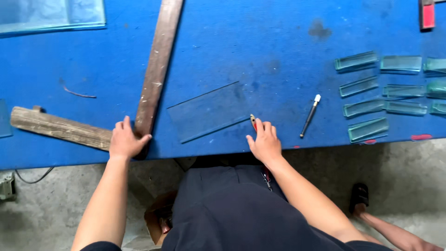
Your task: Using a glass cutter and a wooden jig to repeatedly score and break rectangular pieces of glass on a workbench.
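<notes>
A clear rectangular glass pane (209, 111) lies flat on the blue table (260, 51), tilted a little. My left hand (124, 139) rests on the near end of a long wooden straightedge (157, 65) where it meets a wooden crosspiece (58, 128). At the table's front edge my right hand (265, 142) covers a red-handled tool (253, 122), just right of the pane's near corner. Whether its fingers grip the tool I cannot tell.
A glass cutter (310, 115) with a black handle lies right of my right hand. Several stacks of small cut glass strips (367, 109) fill the right side. A larger glass sheet (51, 14) lies far left. A red block (427, 15) sits top right. Concrete floor lies below.
</notes>
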